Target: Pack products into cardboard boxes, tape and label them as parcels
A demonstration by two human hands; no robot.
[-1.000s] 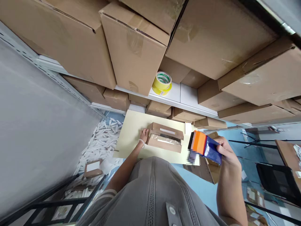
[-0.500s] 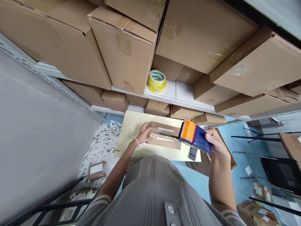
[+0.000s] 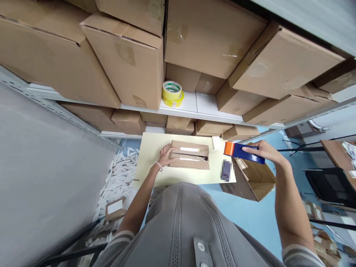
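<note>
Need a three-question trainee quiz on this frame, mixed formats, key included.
1. Which hand holds the blue-and-orange tool?
2. True or false: the left hand touches the carton lying on the table.
3. Fill in the blank: the stacked yellow tape rolls sit on the white ____.

Key
1. The right hand
2. True
3. Shelf

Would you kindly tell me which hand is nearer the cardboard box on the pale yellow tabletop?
Left. The left hand touches the left end of the cardboard box; the right hand is off to its right, holding a blue-and-orange tool.
</note>
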